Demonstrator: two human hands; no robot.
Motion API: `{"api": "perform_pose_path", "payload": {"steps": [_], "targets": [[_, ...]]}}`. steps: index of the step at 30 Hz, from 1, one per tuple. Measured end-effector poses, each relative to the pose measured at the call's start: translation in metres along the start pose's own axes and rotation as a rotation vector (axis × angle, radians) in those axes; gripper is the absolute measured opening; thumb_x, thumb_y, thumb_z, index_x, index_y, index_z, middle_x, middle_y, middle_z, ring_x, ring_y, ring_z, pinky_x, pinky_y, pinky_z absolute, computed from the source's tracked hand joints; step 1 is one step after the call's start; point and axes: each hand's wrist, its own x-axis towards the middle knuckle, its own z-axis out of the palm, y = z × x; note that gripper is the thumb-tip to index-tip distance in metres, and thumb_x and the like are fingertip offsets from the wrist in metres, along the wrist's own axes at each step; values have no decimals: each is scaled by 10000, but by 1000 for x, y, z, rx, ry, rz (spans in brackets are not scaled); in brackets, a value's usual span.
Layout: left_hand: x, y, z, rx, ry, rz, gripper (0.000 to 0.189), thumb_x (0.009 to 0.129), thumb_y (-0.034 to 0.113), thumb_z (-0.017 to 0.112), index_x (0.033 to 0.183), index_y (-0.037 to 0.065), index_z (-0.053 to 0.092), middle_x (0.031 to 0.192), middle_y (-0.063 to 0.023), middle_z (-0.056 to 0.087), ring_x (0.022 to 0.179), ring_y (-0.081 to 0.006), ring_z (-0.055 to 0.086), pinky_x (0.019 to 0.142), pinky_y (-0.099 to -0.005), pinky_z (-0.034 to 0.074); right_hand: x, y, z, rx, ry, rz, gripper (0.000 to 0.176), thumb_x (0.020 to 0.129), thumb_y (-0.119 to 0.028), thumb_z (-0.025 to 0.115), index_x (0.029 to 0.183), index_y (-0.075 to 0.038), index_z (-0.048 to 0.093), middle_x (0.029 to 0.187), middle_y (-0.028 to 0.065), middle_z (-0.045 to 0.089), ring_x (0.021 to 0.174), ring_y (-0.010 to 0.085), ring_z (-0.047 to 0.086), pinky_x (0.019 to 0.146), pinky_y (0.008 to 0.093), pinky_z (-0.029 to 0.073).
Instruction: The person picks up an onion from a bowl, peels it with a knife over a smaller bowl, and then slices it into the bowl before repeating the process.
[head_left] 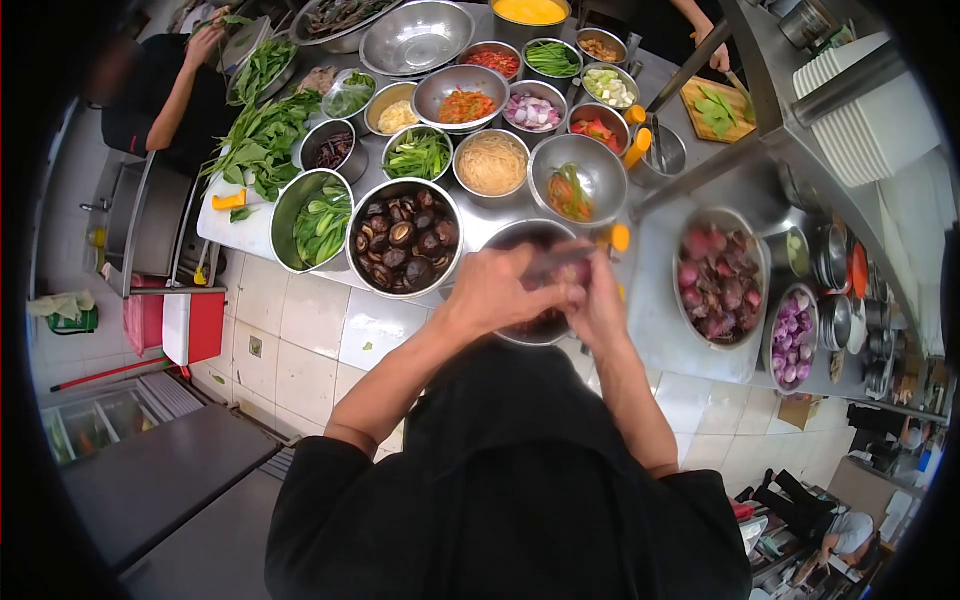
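Observation:
Over a steel pot (535, 342), my two hands work close together, slightly smeared by motion. My left hand (492, 292) is closed round what looks like a small knife (550, 258), whose dark blade points toward my right hand. Fingers of my right hand (598, 305) are wrapped round a red onion (574, 271), partly hidden by the blade and fingers. Dark reddish contents show in the pot beneath. Right of my hands, a large steel bowl (765, 300) is full of unpeeled red onions (718, 283). Farther right, an oval container holds peeled purple onions (791, 340).
Pots of mushrooms (403, 237), leafy greens (322, 218) and noodle-like strands (490, 163) crowd the steel counter. Orange-capped bottles (619, 238) stand near my right hand. A shelf post (690, 185) slants across the right. Co-workers' hands (716, 55) are at the far side.

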Motion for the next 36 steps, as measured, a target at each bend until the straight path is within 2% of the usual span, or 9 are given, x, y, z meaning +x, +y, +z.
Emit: {"api": "perform_pose_path", "payload": {"steps": [5,8,11,17,24,28,31,32,36], "targets": [[0,-1,1,-67,-32,-15,658,696,587,743,768,-59,635,592,-225,598,556,-393,621,559,-438,502,-5,-3,13,-14,132,35,318,1000,-350,426,1004,-70,577,683,-47,465,525,47,407,424,198,267],[-1,-10,10,-90,26,91,567,764,485,760,716,-60,611,523,-183,537,457,-293,577,455,-371,440,-3,1,3,-32,79,9,324,1000,-353,426,989,-65,574,689,-43,478,531,46,414,423,200,260],[-1,-4,5,-180,-52,-5,570,780,516,711,778,-49,642,589,-218,595,552,-390,620,533,-431,491,-4,0,8,-58,103,-14,318,999,-347,430,966,-62,567,701,-30,488,539,53,421,422,205,254],[-6,-18,24,-93,36,66,479,836,434,682,695,-18,606,561,-187,564,533,-385,597,497,-442,469,-1,1,16,-34,216,-20,394,978,-404,476,928,-31,590,704,29,590,532,70,477,406,200,260],[-20,-20,27,40,95,267,401,815,401,700,731,16,622,636,-163,605,605,-347,627,528,-422,478,8,-2,13,83,336,-108,405,943,-380,530,1051,0,622,857,64,633,640,146,558,540,257,473],[-22,-21,26,24,159,177,393,826,333,705,679,5,546,563,-168,552,515,-350,577,470,-424,446,15,-11,-4,233,140,-139,399,939,-341,473,1038,18,615,887,113,653,668,215,617,547,289,504],[-25,-27,23,110,79,2,417,844,380,684,710,-1,580,594,-182,591,551,-364,607,493,-442,463,16,-19,-11,302,175,2,427,948,-365,437,1005,21,611,875,124,656,630,223,623,499,282,495],[-25,-28,21,156,36,-43,417,843,392,674,734,-4,604,619,-187,611,573,-368,621,510,-448,476,18,-17,-7,281,257,-24,448,954,-407,434,955,6,608,822,107,650,540,192,573,408,254,414],[-22,-17,10,219,-61,-104,496,870,455,610,777,-31,621,677,-231,641,652,-398,649,595,-486,500,24,-9,-41,234,59,86,470,954,-464,437,928,-23,598,778,92,626,481,157,488,365,235,306]]}}
